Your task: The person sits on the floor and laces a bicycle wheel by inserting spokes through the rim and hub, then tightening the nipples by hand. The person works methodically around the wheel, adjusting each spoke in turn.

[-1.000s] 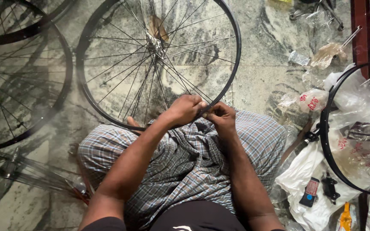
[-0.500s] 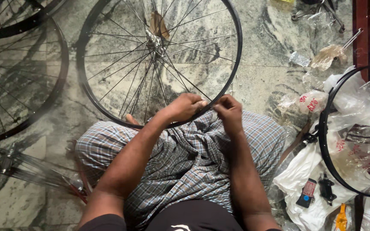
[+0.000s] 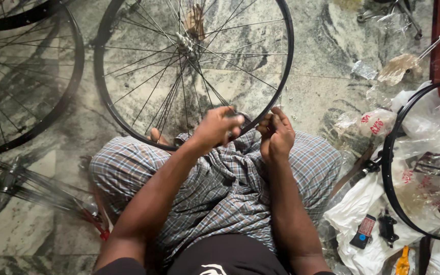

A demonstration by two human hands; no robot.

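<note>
since the earlier frame our hands have drawn slightly apart along the rim. our left hand pinches the near edge of the bicycle wheel at mid frame, fingers clenched on the rim; our right hand is curled beside it, though we cannot tell what its fingertips grip. to do this well, we judge the rim should stay braced on the checked cloth over our lap. it is a thin black hoop with fine silver spokes meeting at a hub near the upper centre.
</note>
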